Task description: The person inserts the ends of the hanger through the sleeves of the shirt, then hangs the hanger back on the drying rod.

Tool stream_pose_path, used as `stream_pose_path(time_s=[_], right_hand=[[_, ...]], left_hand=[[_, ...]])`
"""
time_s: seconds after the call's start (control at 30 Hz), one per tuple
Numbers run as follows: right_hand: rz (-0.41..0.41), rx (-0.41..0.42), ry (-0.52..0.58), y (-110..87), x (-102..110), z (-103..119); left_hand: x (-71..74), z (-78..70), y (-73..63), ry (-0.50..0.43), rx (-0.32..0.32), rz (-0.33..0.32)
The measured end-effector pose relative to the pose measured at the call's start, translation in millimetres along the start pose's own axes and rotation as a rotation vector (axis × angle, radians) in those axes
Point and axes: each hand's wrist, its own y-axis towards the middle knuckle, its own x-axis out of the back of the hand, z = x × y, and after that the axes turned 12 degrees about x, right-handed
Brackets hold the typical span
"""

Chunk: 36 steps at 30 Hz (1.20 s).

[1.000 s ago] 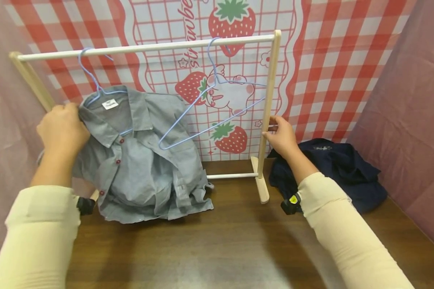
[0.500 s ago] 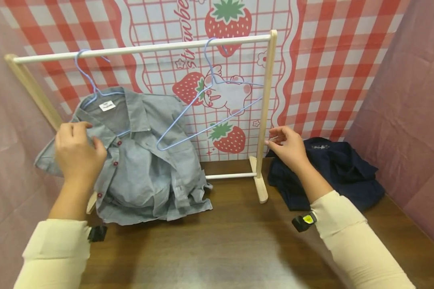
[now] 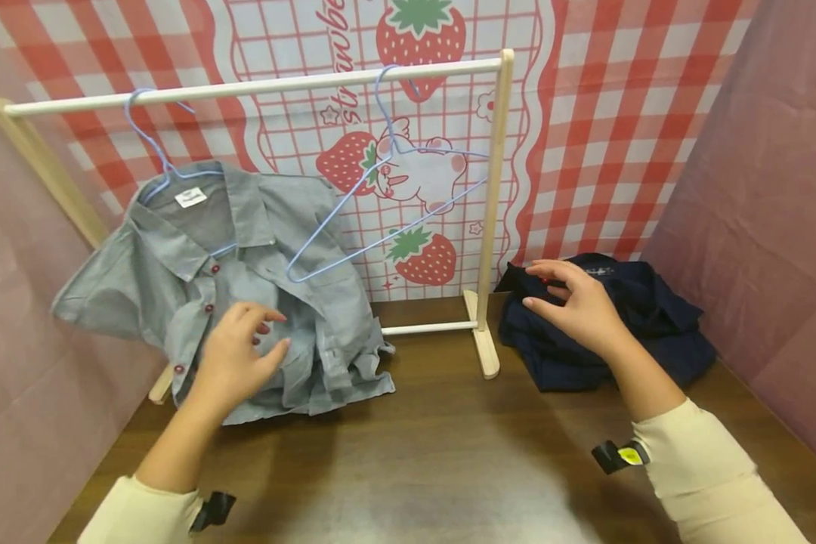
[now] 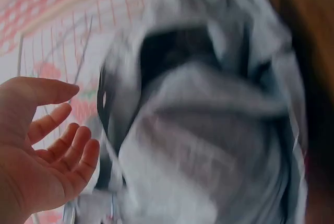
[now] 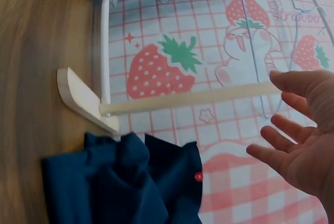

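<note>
A grey button-up shirt (image 3: pixel 292 264) hangs by a blue wire hanger (image 3: pixel 151 140) at the left of a small garment rack (image 3: pixel 272 85). My left hand (image 3: pixel 241 359) is in front of the shirt, fingers loosely bent and holding nothing; the left wrist view shows the palm (image 4: pixel 36 177) beside the blurred cloth. Over the left part of a dark navy garment (image 3: pixel 653 317), lying crumpled on the table, is my right hand (image 3: pixel 578 306), thumb and fingers apart with nothing between them. A second blue hanger (image 3: pixel 336 208) hangs bare near the rack's right post (image 3: pixel 493 189).
The rack's right foot (image 3: pixel 483 340) and white lower bar (image 3: pixel 428 329) stand on the brown wooden table (image 3: pixel 408 468). Behind is a red-checked strawberry cloth (image 3: pixel 605 128). Pink curtains (image 3: pixel 768 211) close off both sides.
My left hand has left the shirt's collar side by the left post and moved down and right. My right hand has let go of the right post and moved right, over the navy garment.
</note>
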Motion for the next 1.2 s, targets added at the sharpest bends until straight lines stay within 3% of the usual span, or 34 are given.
stream_pose_path(time_s=[0.13,0.33,0.57,0.9,1.2], right_hand=[[0.024,0.056,-0.064,-13.1,11,1],[0.008,0.102,-0.134,-32.4,18,-1],[-0.082,0.052,-0.16,-55.8,29,-3],[-0.062,-0.011,-0.162,-69.3,53,-13],[-0.047,-0.103,-0.179,-78.1,72,-24]], left_hand=[[-17.6,-15.9,-9.1,-0.063,-0.023,0.096],[-45.3,-37.5,-18.0,-0.167,-0.086,0.12],[-77.6,-66.1,-25.7,-0.258,-0.05,0.183],[-121.9,-89.0,-15.8,-0.385,-0.039,0.201],[-149.4,-110.4,-8.0,-0.468,0.042,0.318]])
